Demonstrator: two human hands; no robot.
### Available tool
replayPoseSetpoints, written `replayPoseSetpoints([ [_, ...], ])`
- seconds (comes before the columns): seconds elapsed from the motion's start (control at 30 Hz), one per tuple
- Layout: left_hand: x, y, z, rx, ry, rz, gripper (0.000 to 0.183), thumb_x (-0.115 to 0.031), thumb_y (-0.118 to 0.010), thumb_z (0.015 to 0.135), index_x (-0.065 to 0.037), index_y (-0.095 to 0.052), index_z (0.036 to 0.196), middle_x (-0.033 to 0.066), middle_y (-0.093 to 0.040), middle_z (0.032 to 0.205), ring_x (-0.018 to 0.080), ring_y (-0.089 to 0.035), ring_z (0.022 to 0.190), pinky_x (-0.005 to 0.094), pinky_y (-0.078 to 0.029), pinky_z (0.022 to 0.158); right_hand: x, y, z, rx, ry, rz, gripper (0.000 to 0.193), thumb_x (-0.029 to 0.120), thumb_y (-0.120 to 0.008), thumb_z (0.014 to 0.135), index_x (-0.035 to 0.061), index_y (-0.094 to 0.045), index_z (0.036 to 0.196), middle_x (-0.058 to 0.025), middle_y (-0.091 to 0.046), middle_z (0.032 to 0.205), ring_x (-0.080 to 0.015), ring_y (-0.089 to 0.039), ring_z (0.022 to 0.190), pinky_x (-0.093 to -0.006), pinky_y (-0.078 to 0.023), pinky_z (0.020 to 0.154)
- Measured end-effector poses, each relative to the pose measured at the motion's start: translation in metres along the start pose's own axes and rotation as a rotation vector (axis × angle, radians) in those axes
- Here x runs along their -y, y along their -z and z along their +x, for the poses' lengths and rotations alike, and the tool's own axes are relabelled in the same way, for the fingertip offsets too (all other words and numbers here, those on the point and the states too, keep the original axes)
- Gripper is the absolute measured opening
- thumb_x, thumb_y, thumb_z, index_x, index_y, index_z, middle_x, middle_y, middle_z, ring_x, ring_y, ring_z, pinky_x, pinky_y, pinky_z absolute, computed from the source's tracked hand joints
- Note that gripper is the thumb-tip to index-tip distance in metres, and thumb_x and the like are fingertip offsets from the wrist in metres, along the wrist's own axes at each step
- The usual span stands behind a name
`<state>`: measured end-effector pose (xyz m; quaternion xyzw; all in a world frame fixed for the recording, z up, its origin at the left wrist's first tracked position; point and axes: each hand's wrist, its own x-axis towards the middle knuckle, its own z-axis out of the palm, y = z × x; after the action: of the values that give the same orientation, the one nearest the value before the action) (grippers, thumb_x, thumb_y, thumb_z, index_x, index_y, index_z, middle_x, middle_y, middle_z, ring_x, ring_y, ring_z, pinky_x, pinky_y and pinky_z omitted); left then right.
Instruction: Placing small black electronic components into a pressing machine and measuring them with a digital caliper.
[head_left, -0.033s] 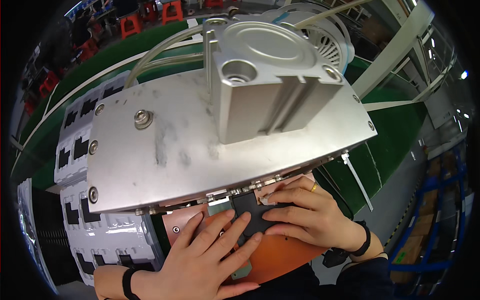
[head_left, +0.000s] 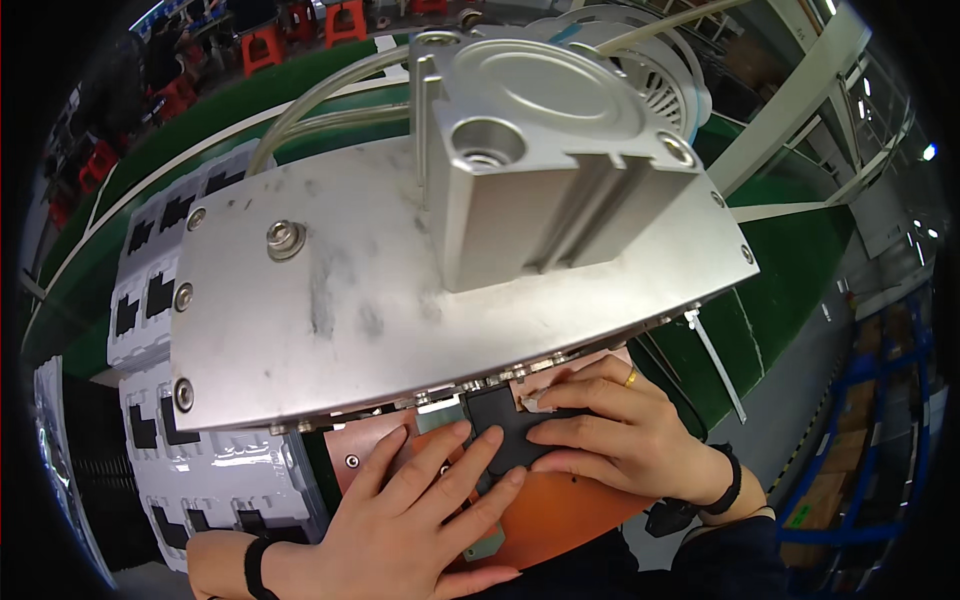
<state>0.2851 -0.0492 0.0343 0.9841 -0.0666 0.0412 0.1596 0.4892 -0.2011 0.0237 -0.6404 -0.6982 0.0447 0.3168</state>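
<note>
A flat black L-shaped part (head_left: 497, 412) lies on the fixture just below the front edge of a metal press. My right hand (head_left: 640, 430) grips its right side, fingertips bent onto it, with a small crumpled pale scrap (head_left: 535, 400) by the index finger. Spread out, my left hand (head_left: 400, 510) rests with its fingertips on the part's left edge and the metal strip beside it. Under both hands is an orange board (head_left: 570, 515), and a copper-coloured block (head_left: 365, 442) sits left of them. The part's far end disappears under the press.
The press's wide steel plate (head_left: 370, 270) hangs over the work, topped by an air cylinder (head_left: 560, 180) with clear hoses (head_left: 340, 85). White plastic trays (head_left: 220, 465) with black parts are stacked at left. A white frame post (head_left: 800, 90) and blue shelving (head_left: 860, 450) stand at right.
</note>
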Motion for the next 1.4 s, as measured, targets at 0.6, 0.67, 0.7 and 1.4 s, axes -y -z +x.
replayPoseSetpoints([
  [0.6,-0.001,0.001,-0.001,0.033,0.06,-0.169,0.068,-0.053,-0.059,0.083,-0.015,-0.049,0.138,0.0147,-0.035,0.15,0.0359,-0.032,0.137,0.0545,-0.018,0.112,0.004,0.001,0.0,0.021,-0.05,0.047,0.022,0.02,-0.081,0.07,0.007,-0.066,0.081,-0.0071,-0.063,0.111,-0.0248,-0.059,0.095,-0.0342,-0.049,0.08],
  [0.67,-0.001,0.001,-0.001,0.032,0.063,-0.176,0.068,-0.053,-0.059,0.083,-0.015,-0.049,0.138,0.0148,-0.035,0.15,0.0356,-0.031,0.137,0.0541,-0.019,0.112,0.005,0.002,-0.003,0.025,-0.078,0.023,0.022,0.02,-0.081,0.069,0.0082,-0.066,0.08,-0.0062,-0.063,0.109,-0.0237,-0.06,0.094,-0.0348,-0.048,0.08],
  [0.7,-0.001,0.001,-0.001,0.034,0.062,-0.176,0.068,-0.053,-0.059,0.083,-0.015,-0.049,0.138,0.0147,-0.035,0.15,0.0354,-0.031,0.137,0.0538,-0.019,0.112,0.005,0.002,-0.003,0.027,-0.078,0.023,0.022,0.02,-0.081,0.069,0.0082,-0.066,0.08,-0.0062,-0.063,0.109,-0.0237,-0.06,0.094,-0.0348,-0.048,0.08],
  [1.4,0.0,0.005,0.0,0.078,0.052,-0.155,0.071,-0.054,-0.06,0.082,-0.015,-0.048,0.14,0.0142,-0.034,0.151,0.0349,-0.03,0.139,0.0536,-0.019,0.112,0.005,0.003,0.0,0.032,-0.057,0.031,0.023,0.018,-0.082,0.069,0.0078,-0.064,0.08,-0.0106,-0.064,0.104,-0.0247,-0.062,0.09,-0.0348,-0.049,0.078],
])
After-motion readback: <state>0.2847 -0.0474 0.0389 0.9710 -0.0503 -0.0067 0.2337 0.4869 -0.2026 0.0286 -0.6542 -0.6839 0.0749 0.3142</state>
